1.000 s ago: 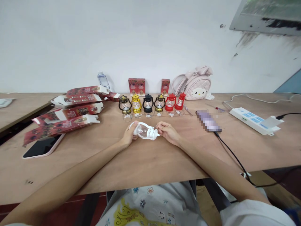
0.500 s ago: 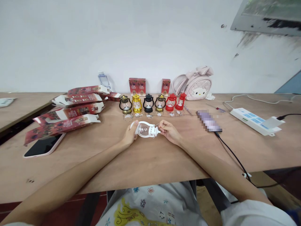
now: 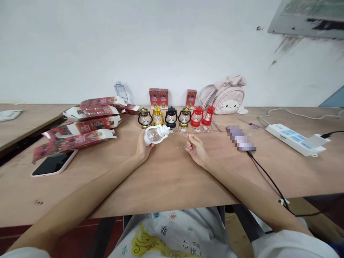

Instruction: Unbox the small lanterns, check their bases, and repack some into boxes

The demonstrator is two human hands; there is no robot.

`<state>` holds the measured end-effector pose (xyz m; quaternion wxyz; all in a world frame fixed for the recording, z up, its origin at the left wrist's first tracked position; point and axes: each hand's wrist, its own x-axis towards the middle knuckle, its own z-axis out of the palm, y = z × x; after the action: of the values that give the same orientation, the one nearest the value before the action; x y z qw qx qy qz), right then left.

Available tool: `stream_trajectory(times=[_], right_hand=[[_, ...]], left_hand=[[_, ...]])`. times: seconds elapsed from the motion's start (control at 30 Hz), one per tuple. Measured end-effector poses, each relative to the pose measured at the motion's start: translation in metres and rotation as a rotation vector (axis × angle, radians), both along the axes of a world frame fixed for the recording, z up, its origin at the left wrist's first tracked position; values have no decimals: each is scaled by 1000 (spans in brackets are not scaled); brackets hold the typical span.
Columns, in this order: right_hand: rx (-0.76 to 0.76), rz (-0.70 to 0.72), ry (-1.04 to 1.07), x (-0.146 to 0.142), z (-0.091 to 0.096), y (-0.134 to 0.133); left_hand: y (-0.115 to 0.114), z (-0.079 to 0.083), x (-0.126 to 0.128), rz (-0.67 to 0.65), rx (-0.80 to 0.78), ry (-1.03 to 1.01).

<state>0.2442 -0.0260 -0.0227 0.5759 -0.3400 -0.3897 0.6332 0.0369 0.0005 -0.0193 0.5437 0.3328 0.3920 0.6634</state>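
My left hand (image 3: 144, 147) is closed around the base of a small white lantern (image 3: 155, 135) with a clear globe. The lantern tilts, its top pointing up and to the right. Apart from it, my right hand (image 3: 196, 147) pinches a thin wire piece (image 3: 181, 147), whose exact shape is too fine to make out. Behind the hands stands a row of small lanterns: bronze (image 3: 145, 119), gold (image 3: 157, 117), black (image 3: 171, 118), another bronze (image 3: 184, 118) and two red ones (image 3: 197, 118). Thin wire pieces and small white bits (image 3: 197, 130) lie in front of the row.
Opened red boxes (image 3: 91, 123) pile up at left, over a phone (image 3: 53, 164). Upright red boxes (image 3: 158, 97), a clear bottle (image 3: 120, 91) and a pink bag (image 3: 229, 98) stand by the wall. At right are a charging phone (image 3: 240, 139) and a power strip (image 3: 291, 138).
My right hand has come away from the lantern's top with the thin wire piece. My left hand has moved slightly left and tilted the lantern's top upward.
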Motion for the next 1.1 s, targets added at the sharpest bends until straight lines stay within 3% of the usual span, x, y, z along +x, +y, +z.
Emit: stream_trajectory(times=[0.1, 0.33, 0.47, 0.63, 0.73, 0.8, 0.97, 1.1], right_hand=[[-4, -20, -8, 0, 0, 1], [53, -15, -53, -3, -3, -1], [141, -55, -113, -5, -6, -1], [482, -157, -558, -8, -7, -11], [773, -60, -836, -17, -9, -14], [921, 31, -908, -29, -12, -13], [1063, 168, -994, -73, -18, -3], [1158, 145, -1067, -97, -16, -6]], left_hand=[[16, -1, -9, 120, -3, -79], [52, -6, -20, 184, 6, -92], [60, -5, -21, 200, 17, -104], [48, -2, -23, 133, 17, -144], [33, 4, -27, 93, -21, -226], [24, 9, -31, 111, -48, -297], [6, 16, -42, 172, -98, -413], [0, 14, -46, 154, -70, -392]])
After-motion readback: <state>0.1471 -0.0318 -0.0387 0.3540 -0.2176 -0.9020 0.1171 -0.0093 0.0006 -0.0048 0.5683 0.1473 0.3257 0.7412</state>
